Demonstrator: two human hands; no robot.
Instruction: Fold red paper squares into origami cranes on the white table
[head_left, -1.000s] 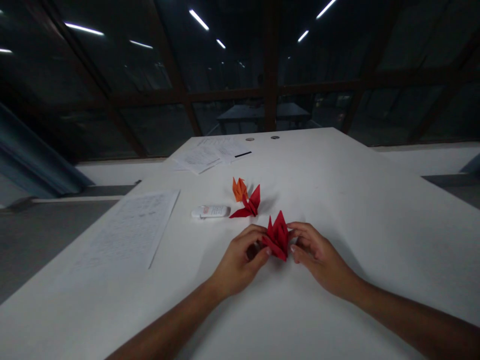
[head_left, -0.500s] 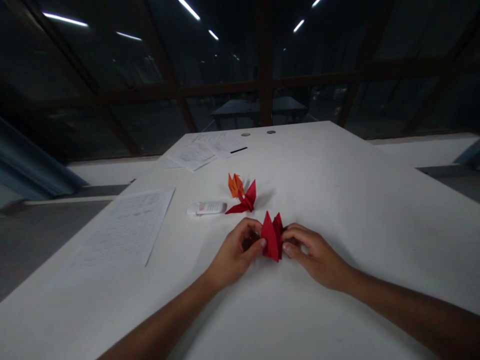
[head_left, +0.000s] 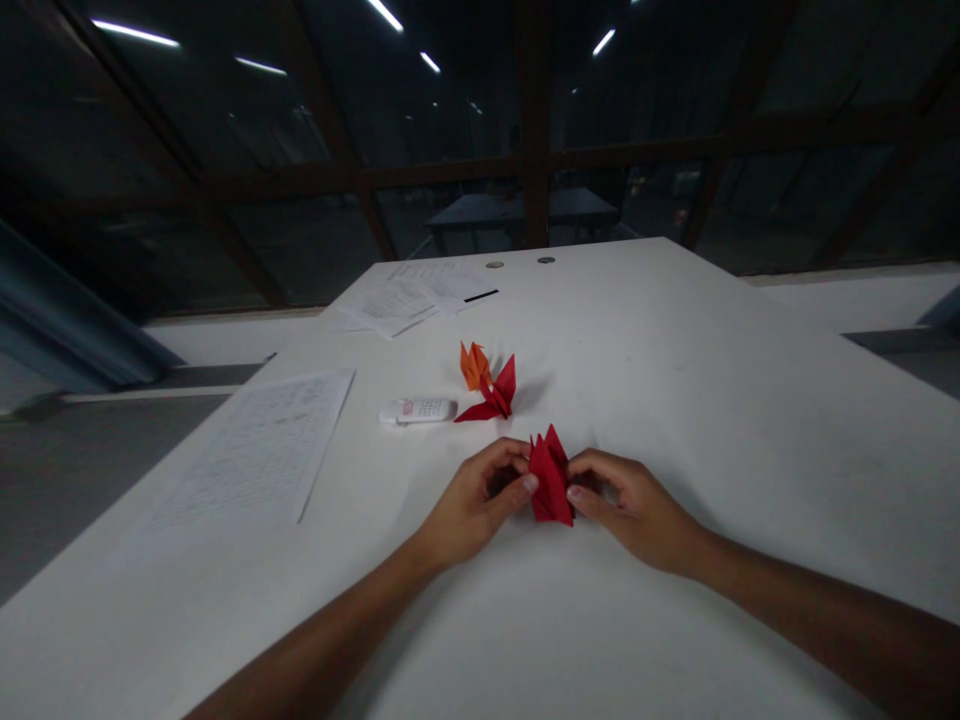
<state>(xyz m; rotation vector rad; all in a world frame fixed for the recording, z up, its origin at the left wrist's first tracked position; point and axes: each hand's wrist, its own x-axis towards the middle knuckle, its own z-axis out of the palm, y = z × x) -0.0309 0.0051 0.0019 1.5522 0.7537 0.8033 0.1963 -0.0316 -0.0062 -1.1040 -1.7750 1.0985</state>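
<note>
Between my hands, low over the white table (head_left: 720, 440), is a piece of red folded origami paper (head_left: 550, 482) with several pointed tips upward. My left hand (head_left: 484, 500) pinches its left side, thumb in front. On the right side, my right hand (head_left: 637, 505) grips it between thumb and fingers; the fingertips behind the paper are hidden. Just beyond stands a red origami crane (head_left: 498, 395) with its wings spread. Touching or close behind that is an orange origami piece (head_left: 474, 366).
Left of the crane lies a white handheld device with printed markings (head_left: 417, 411). A written sheet (head_left: 255, 450) lies at the left edge. More papers (head_left: 405, 297) and a thin black strip (head_left: 481, 296) are farther back. Two round discs (head_left: 546, 260) sit near the far edge, before dark windows.
The red folded paper has been turned or its flaps shifted: its tallest tip was on the left and now stands on the right. Both hands keep their hold. The view has shifted slightly.
</note>
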